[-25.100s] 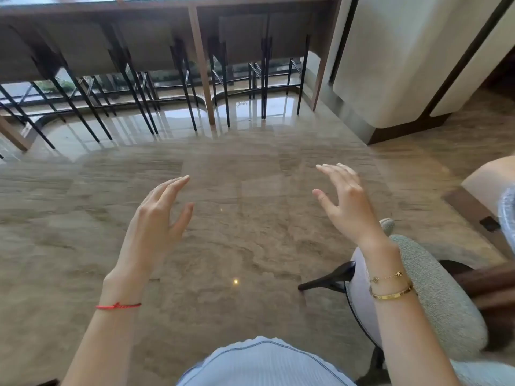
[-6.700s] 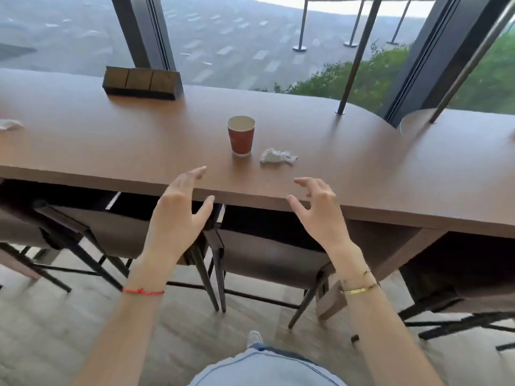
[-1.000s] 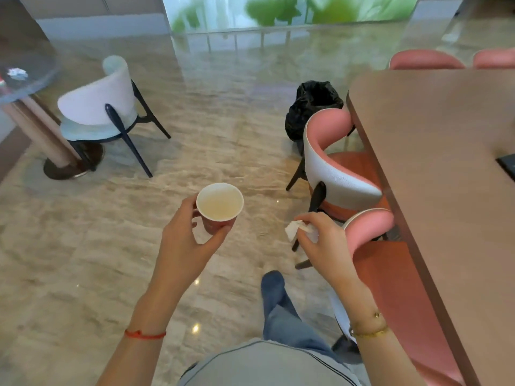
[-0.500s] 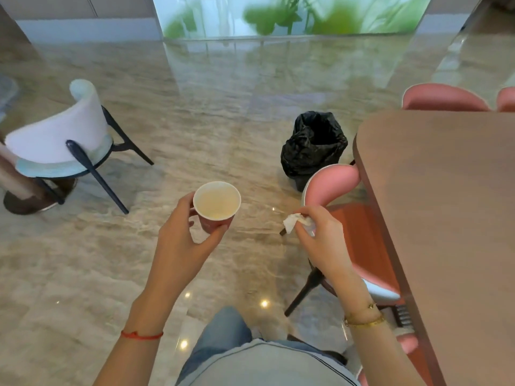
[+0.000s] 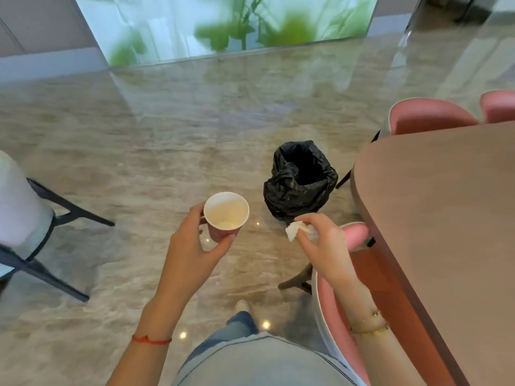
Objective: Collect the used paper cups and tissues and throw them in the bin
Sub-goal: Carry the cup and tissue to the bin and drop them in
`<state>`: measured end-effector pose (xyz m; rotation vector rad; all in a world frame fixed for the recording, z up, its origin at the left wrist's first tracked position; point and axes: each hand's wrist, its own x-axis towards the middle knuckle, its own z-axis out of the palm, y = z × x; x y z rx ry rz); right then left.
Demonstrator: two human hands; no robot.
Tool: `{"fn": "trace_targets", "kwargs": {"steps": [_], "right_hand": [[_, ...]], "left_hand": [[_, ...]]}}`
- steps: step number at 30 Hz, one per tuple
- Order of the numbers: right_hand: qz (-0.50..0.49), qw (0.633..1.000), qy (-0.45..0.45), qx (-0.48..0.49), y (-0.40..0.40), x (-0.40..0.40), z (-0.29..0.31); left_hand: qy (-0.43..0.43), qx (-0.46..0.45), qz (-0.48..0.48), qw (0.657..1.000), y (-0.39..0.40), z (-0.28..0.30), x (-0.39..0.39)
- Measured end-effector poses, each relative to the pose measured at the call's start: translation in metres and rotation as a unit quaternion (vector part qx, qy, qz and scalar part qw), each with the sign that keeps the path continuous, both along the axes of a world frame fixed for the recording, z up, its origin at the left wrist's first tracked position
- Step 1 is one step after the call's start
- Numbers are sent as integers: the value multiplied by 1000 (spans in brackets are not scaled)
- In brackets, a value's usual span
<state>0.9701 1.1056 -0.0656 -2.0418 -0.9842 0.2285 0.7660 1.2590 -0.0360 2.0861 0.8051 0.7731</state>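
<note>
Carrying the rubbish toward its drop-off is the step in hand, judging by how both hands are loaded and the bin lies just ahead. Nearest the camera, the left hand (image 5: pixel 192 247) wraps its fingers and thumb around the side of a red paper cup (image 5: pixel 225 214), held upright with its pale inside showing and apparently empty. Just to the right, the right hand (image 5: pixel 324 243) pinches a crumpled white tissue (image 5: pixel 296 230) between its fingertips, above the back of a pink chair (image 5: pixel 355 236) tucked at the wooden table (image 5: pixel 434 218). Beyond both hands, on the marble floor (image 5: pixel 139 162), stands the bin lined with a black bag (image 5: pixel 299 178), its mouth open, close to the table's rounded corner. The next move likely calls for a step closer, then bringing each hand over that opening before letting go, since neither item is above it yet; the light tissue may drift if dropped from high up
</note>
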Motion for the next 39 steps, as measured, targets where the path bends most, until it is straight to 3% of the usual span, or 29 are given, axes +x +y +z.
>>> {"fn": "trace_targets", "kwargs": {"steps": [10,21,30,39], "right_hand": [[-82,996,-16,3,148,144,4],[-128,989,13,-69,262,336,-47],[-147,975,87,-143,338,488,-83],[-159,949,157,-221,371,556,-115]], "left_hand": [[4,8,-96,995,180,10,178],[55,-32,-159,985,311,-54,406],[127,-39,-188,973,385,-104,589],[234,-97,-276,927,418,-150,684]]}}
